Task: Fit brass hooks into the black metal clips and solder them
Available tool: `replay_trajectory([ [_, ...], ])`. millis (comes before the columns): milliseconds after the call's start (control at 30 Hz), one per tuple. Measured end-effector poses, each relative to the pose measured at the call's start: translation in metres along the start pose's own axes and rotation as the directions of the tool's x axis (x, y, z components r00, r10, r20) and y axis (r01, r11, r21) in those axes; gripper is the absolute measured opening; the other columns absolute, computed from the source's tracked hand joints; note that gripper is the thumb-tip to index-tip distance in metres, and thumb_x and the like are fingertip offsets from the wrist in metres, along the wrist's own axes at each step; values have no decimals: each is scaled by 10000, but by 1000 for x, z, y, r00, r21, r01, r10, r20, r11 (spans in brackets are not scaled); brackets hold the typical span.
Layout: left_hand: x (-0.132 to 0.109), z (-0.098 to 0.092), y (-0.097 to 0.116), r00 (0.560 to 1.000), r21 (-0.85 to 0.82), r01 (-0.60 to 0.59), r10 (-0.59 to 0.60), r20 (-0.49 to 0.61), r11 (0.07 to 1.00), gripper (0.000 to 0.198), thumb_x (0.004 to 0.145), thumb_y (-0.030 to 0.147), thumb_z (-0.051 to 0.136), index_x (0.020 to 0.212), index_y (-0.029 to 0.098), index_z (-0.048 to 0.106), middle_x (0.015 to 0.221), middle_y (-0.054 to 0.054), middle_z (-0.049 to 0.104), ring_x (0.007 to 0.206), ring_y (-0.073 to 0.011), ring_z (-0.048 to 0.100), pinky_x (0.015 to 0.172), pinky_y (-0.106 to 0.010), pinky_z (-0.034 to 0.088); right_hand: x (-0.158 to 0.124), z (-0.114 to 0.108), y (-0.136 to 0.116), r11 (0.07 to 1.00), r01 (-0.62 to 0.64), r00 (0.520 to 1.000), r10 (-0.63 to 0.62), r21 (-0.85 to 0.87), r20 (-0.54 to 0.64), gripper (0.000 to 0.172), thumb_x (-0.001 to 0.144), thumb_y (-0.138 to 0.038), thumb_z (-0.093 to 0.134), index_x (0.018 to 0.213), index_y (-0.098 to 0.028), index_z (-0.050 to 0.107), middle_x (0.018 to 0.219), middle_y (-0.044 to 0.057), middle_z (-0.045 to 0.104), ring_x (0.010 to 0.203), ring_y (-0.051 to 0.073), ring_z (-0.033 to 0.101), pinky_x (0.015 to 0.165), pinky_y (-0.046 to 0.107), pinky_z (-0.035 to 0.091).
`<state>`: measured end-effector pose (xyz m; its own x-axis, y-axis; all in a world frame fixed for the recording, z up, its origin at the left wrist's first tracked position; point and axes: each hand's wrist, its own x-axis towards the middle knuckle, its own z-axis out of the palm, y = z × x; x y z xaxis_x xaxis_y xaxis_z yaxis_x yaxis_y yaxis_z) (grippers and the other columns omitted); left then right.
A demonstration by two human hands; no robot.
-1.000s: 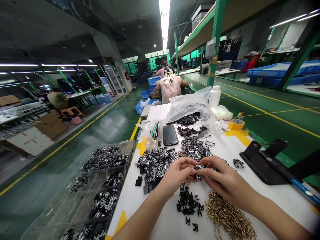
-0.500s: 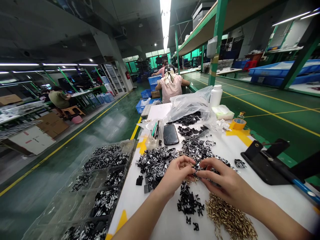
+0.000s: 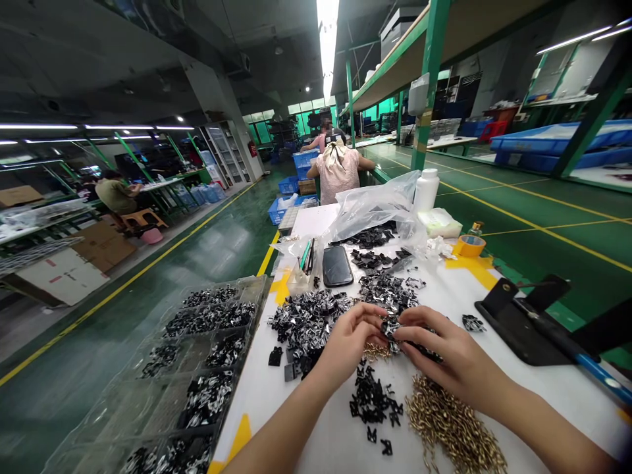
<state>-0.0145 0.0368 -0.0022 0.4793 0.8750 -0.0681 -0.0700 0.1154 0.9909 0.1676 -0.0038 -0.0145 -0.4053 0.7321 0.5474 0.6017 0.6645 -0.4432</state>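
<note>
My left hand [image 3: 351, 340] and my right hand [image 3: 441, 349] meet over the white table [image 3: 316, 421], fingertips pinched together on a small black-and-silver clip part [image 3: 392, 325]. Just below the hands lies a small heap of black plastic pieces [image 3: 373, 401]. A pile of brass-coloured metal springs [image 3: 454, 429] spreads under my right wrist. To the left of my left hand sits a larger heap of black-and-silver clips [image 3: 306, 318], and another such heap [image 3: 388, 289] lies just beyond the hands.
A clear compartment tray [image 3: 197, 368] of clips hangs off the table's left edge. Farther back lie a black phone [image 3: 336, 266], a plastic bag [image 3: 370, 207], a white bottle [image 3: 424, 189] and yellow tape [image 3: 468, 245]. A black tool [image 3: 533, 322] lies right. A person [image 3: 337, 170] sits ahead.
Both hands have shifted slightly up and away from me while staying pinched together on the small part; the fingers have turned it a little. Nothing else on the table has moved.
</note>
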Motion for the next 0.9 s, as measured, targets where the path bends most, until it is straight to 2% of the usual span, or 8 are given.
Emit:
replay_trajectory([
  [100,-2,0,-1,993,133,-115,112,33,984,276,749,38,472,982,157,560,874,-37,546,831,-143,541,734,-249,461,2,-2,-2,988,-54,998,57,146,-17,166,885,-164,438,1001,-231,536,1018,80,494,954,185,521,790,345,472],
  [200,-6,2,0,975,354,-215,218,31,910,263,777,113,550,1035,165,551,915,-52,553,824,-157,549,732,-269,461,3,-3,-2,947,-117,991,133,300,-32,124,889,-197,449,978,-240,524,1012,65,496,934,177,525,777,329,475],
  [333,-13,5,2,876,522,-422,481,25,741,316,783,143,593,1090,165,525,1005,-77,546,913,-185,543,790,-296,467,2,0,3,819,-223,971,232,528,50,116,892,-263,471,996,-246,522,1020,60,511,934,175,532,749,300,492],
  [400,-15,6,3,835,548,-483,549,51,683,282,804,142,574,1081,170,527,981,-73,575,924,-187,552,820,-308,460,1,3,7,723,-284,954,276,630,113,139,886,-291,491,1014,-242,516,1026,61,522,931,176,537,753,302,492],
  [500,-17,7,2,826,583,-491,558,77,647,214,821,156,564,1033,176,551,916,-61,610,880,-183,574,811,-312,461,1,5,9,584,-359,927,316,728,203,164,882,-321,502,1021,-235,510,966,48,542,818,151,543,714,298,482],
  [600,-16,8,-2,827,586,-488,558,72,647,202,812,154,570,1013,175,560,914,-58,617,865,-181,581,783,-309,470,2,5,8,509,-393,910,332,765,247,161,875,-336,516,1000,-234,510,852,17,528,751,137,520,682,286,456],
  [733,-15,9,-5,818,550,-493,575,29,674,196,783,123,581,973,170,566,898,-49,619,841,-174,586,749,-298,480,4,5,7,482,-425,895,348,766,278,174,879,-339,518,1025,-247,498,835,3,502,756,133,501,685,277,425],
  [900,-14,8,-4,864,507,-426,504,-19,749,233,768,109,605,983,173,540,910,-32,604,846,-155,576,776,-284,471,1,9,10,486,-429,895,341,762,287,194,879,-350,518,1051,-268,484,816,-12,492,737,124,491,670,264,413],
])
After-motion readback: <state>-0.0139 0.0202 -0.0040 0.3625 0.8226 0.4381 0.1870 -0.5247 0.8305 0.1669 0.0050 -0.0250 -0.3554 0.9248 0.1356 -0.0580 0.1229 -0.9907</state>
